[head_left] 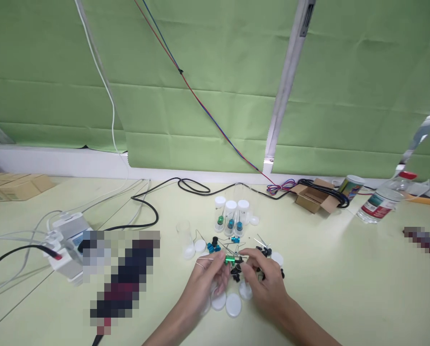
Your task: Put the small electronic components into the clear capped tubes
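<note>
My left hand (212,276) is closed around a small shiny green cylindrical part (229,260) with a thin metal wire running out to the left. At the green part's right end, my right hand (263,276) pinches a small black piece (239,260). Whether the two pieces are joined, I cannot tell. Just beyond my hands lie blue metallic parts (213,247), another blue part (235,239) and thin metal rods. Several black pieces (236,274) lie between and beside my hands. White round caps (233,305) rest below them on the table.
Behind my hands stand clear tubes with white caps (231,205), holding green and blue parts. An uncapped clear tube (184,235) is to their left. Farther right are an open cardboard box (313,197) and a water bottle (380,202). Power adapters (68,245) and cables spread on the left.
</note>
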Action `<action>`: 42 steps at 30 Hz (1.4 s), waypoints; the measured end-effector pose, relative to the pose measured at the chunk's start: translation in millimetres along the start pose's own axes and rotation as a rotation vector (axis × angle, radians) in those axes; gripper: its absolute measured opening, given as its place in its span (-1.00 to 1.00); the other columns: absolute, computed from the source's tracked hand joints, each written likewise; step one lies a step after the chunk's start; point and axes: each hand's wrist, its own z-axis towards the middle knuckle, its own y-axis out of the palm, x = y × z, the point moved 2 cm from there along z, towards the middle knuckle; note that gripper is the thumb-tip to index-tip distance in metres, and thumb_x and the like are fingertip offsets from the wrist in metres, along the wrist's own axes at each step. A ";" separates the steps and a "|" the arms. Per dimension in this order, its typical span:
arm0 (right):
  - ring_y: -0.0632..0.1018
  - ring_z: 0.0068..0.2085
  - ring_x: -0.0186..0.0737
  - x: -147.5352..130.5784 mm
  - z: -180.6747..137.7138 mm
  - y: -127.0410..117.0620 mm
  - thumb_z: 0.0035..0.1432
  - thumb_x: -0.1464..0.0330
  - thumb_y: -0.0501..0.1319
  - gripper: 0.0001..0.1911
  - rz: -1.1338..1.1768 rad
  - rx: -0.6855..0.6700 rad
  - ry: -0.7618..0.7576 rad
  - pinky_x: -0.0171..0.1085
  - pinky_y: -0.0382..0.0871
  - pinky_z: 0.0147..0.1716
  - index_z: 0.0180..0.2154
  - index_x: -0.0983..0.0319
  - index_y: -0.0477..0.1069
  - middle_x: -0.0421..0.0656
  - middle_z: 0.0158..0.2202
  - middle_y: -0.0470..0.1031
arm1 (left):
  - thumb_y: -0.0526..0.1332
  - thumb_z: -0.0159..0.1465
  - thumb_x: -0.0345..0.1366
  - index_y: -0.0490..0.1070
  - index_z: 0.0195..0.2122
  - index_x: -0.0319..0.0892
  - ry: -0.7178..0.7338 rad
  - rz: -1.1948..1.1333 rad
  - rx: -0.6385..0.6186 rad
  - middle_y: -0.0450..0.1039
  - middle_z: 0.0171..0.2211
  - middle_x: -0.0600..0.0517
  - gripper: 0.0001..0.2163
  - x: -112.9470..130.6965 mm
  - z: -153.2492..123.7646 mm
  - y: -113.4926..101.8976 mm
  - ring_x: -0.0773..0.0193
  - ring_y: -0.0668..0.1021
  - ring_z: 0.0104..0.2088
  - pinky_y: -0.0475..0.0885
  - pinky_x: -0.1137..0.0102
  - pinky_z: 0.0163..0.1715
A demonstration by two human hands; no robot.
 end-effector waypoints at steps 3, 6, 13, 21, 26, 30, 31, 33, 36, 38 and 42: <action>0.38 -0.58 -0.38 0.5 -2.0 2.1 0.29 0.35 0.13 -0.76 0.020 -0.028 0.005 -0.40 0.29 -0.49 -0.02 0.24 0.34 -0.32 -0.58 0.37 | 0.23 0.23 0.01 0.36 -0.56 -0.25 -0.015 -0.060 0.005 0.28 -0.67 0.09 -0.59 -0.7 3.1 -1.6 0.48 0.23 -0.71 0.03 0.53 -0.71; 0.41 -0.57 -0.37 1.5 -2.1 4.2 0.30 0.36 0.11 -0.77 0.030 -0.057 -0.001 -0.40 0.31 -0.48 -0.01 0.23 0.34 -0.32 -0.58 0.39 | 0.24 0.22 0.02 0.36 -0.57 -0.25 -0.032 -0.081 0.006 0.27 -0.68 0.10 -0.58 -0.2 3.4 -1.5 0.48 0.24 -0.73 0.01 0.53 -0.74; 0.38 -0.62 -0.38 0.1 1.5 2.9 0.33 0.35 0.06 -0.80 -0.014 -0.017 -0.019 -0.38 0.27 -0.54 -0.20 0.26 0.43 -0.29 -0.63 0.38 | 0.28 0.21 -0.06 0.37 -0.53 -0.26 -0.014 -0.076 -0.008 0.31 -0.64 0.08 -0.65 0.6 -0.1 1.2 0.48 0.27 -0.67 0.07 0.55 -0.71; 0.36 -0.62 -0.37 -0.3 0.5 -0.3 0.33 0.33 0.05 -0.79 -0.024 0.025 0.001 -0.38 0.24 -0.56 -0.19 0.25 0.43 -0.30 -0.64 0.33 | 0.28 0.20 -0.04 0.37 -0.54 -0.26 -0.025 -0.062 0.007 0.32 -0.64 0.08 -0.63 2.4 -0.3 2.8 0.47 0.26 -0.68 0.06 0.54 -0.72; 0.39 -0.56 -0.36 2.5 -4.3 4.7 0.31 0.34 0.11 -0.73 0.033 -0.095 0.017 -0.39 0.29 -0.50 0.03 0.23 0.31 -0.30 -0.57 0.39 | 0.25 0.22 0.00 0.37 -0.55 -0.26 -0.015 -0.065 0.005 0.30 -0.65 0.07 -0.60 2.9 -0.5 0.8 0.47 0.26 -0.69 0.06 0.53 -0.71; 0.38 -0.57 -0.35 4.1 -4.4 7.0 0.32 0.35 0.08 -0.77 0.034 -0.102 -0.002 -0.39 0.26 -0.52 -0.01 0.23 0.34 -0.30 -0.58 0.37 | 0.27 0.21 -0.05 0.38 -0.53 -0.26 -0.017 -0.043 0.007 0.31 -0.64 0.07 -0.64 2.4 -0.9 0.6 0.47 0.26 -0.67 0.07 0.53 -0.70; 0.37 -0.58 -0.35 3.9 -3.6 6.8 0.32 0.35 0.08 -0.79 0.028 -0.096 -0.003 -0.38 0.25 -0.52 -0.04 0.24 0.35 -0.30 -0.59 0.36 | 0.28 0.20 -0.04 0.38 -0.53 -0.26 -0.016 -0.032 0.011 0.31 -0.64 0.08 -0.64 2.7 -1.1 1.0 0.47 0.26 -0.67 0.06 0.53 -0.69; 0.36 -0.60 -0.36 2.3 -1.2 5.5 0.33 0.35 0.07 -0.82 0.003 -0.078 -0.008 -0.37 0.23 -0.53 -0.13 0.25 0.39 -0.29 -0.60 0.35 | 0.28 0.19 -0.02 0.36 -0.55 -0.26 -0.015 -0.002 0.020 0.29 -0.65 0.08 -0.62 3.8 -1.5 2.3 0.46 0.26 -0.67 0.06 0.53 -0.69; 0.32 -0.62 -0.37 -2.0 3.0 2.5 0.34 0.37 0.02 -0.71 -0.057 -0.037 -0.047 -0.36 0.18 -0.54 -0.42 0.24 0.38 -0.27 -0.65 0.30 | 0.28 0.17 0.02 0.33 -0.59 -0.25 -0.005 0.045 0.011 0.28 -0.67 0.08 -0.58 5.0 -2.3 4.8 0.46 0.26 -0.69 0.05 0.52 -0.68; 0.28 -0.64 -0.38 -4.2 4.7 0.6 0.34 0.39 -0.01 -0.59 -0.085 0.011 -0.084 -0.35 0.14 -0.56 -0.58 0.22 0.27 -0.27 -0.68 0.25 | 0.27 0.18 0.03 0.33 -0.60 -0.25 -0.001 0.061 -0.002 0.28 -0.67 0.08 -0.57 4.7 -2.6 5.9 0.46 0.26 -0.69 0.05 0.51 -0.68; 0.31 -0.64 -0.39 -2.5 3.6 -0.2 0.34 0.38 0.01 -0.69 -0.065 0.061 -0.051 -0.37 0.18 -0.57 -0.42 0.24 0.40 -0.29 -0.68 0.27 | 0.28 0.17 -0.01 0.35 -0.57 -0.25 -0.016 0.002 0.037 0.31 -0.65 0.07 -0.61 2.8 -1.2 3.9 0.46 0.27 -0.69 0.04 0.52 -0.70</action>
